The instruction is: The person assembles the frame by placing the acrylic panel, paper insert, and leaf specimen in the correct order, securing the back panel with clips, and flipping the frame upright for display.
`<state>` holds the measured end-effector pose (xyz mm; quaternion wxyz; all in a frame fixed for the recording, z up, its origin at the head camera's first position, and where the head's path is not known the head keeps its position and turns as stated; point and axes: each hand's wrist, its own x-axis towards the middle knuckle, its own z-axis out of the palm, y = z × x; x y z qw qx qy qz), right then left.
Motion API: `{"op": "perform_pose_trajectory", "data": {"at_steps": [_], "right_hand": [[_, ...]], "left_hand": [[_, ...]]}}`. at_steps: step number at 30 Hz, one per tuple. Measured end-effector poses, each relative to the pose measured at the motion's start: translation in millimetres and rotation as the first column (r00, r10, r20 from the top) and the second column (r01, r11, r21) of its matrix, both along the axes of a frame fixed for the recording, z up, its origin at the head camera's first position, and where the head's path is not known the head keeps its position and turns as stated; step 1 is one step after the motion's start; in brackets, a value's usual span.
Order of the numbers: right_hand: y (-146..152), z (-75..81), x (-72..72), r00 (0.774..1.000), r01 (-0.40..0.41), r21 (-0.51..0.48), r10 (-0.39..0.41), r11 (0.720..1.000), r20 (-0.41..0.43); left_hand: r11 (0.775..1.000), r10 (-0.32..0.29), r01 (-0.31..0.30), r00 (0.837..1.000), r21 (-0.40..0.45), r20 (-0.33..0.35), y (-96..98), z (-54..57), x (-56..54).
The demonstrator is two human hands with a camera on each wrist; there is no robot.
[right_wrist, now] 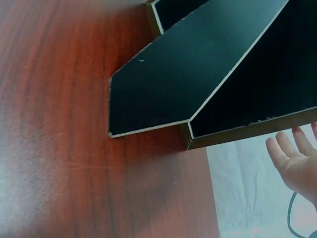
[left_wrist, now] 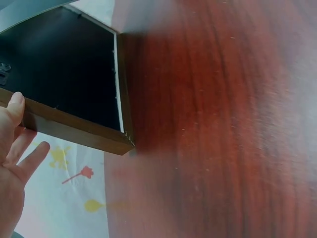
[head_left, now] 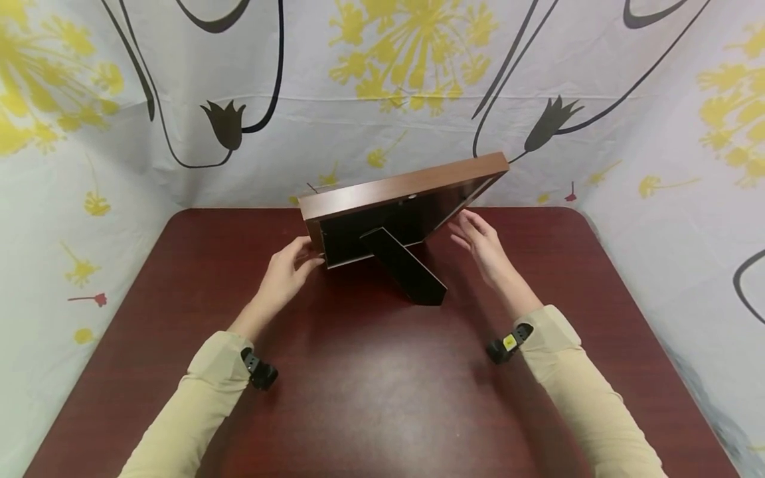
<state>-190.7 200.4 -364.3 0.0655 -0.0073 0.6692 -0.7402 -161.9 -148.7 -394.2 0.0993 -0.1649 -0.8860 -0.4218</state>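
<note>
A picture frame with a brown wooden border and a black back leans at the far side of the table, its back toward me. Its black easel leg is swung out and reaches down to the tabletop. My left hand holds the frame's left side, thumb at the back rim and fingers toward the outer side. At the right side, my right hand has its fingers extended, fingertips right at the wooden edge. The frame's front is hidden. Metal hardware shows on the back in the left wrist view.
The dark red-brown wooden table has rounded far corners. White cloth printed with yellow, grey and red flowers rises behind it and along both sides. A black wrist camera is strapped at the left sleeve, another camera at the right.
</note>
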Motion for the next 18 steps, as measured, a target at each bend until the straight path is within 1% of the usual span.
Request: {"op": "perform_pose_trajectory", "data": {"at_steps": [4,8,11,13,18], "right_hand": [[-4.6,4.6,-7.1,1.000,-0.004,-0.029,0.004,1.000,0.017],[-7.8,6.7,-9.1,0.999,0.052,-0.063,-0.051,0.997,0.017],[-9.5,6.5,-6.1,0.996,0.089,-0.116,-0.090,0.989,-0.004],[-10.8,6.2,-2.4,0.995,0.095,-0.152,-0.099,0.984,-0.019],[-14.2,4.9,8.9,0.996,0.041,-0.225,-0.057,0.974,-0.063]], "left_hand": [[0.999,0.031,-0.032,0.998,-0.009,-0.053,-1.0,-2.6,8.0],[0.997,0.062,-0.066,0.989,-0.027,-0.136,0.5,-5.6,15.7],[0.993,0.086,-0.101,0.975,-0.065,-0.207,2.7,-8.5,21.0],[0.990,0.093,-0.116,0.965,-0.082,-0.247,5.1,-9.6,24.8],[0.988,0.083,-0.122,0.934,-0.092,-0.348,14.2,-12.6,31.5]]}}
